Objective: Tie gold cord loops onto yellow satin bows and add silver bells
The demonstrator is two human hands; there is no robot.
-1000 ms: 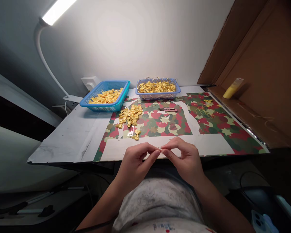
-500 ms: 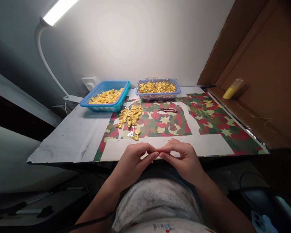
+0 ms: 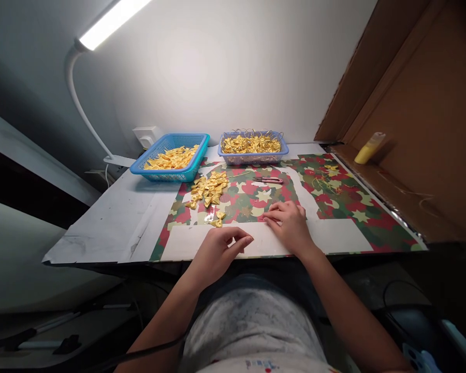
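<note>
My left hand (image 3: 224, 249) is above the table's front edge, thumb and forefinger pinched together. Whatever the pinch holds, if anything, is too small to make out. My right hand (image 3: 289, 225) lies over the white strip, its fingers stretched out to the left and nothing visible in them. Nearest to both is a single yellow ribbon bow (image 3: 218, 219), left of the right hand and just beyond the left. Behind it lies a pile of yellow bows (image 3: 209, 187). A pair of pink-handled thread snips (image 3: 270, 180) rests on the camouflage-patterned sheet (image 3: 252, 196).
At the back left stands a blue basket (image 3: 197, 168) of yellow folded pieces. Beside it, a purple-blue basket (image 3: 252, 158) holds bows with looped cords. Thread scraps (image 3: 326, 181) lie on the right, near a yellow glue bottle (image 3: 368, 148) on cardboard. A lamp (image 3: 75, 93) stands left.
My hands, fingertips together before, have come apart. The right hand has moved forward over the table with its fingers extended; the left stays pinched in about the same place.
</note>
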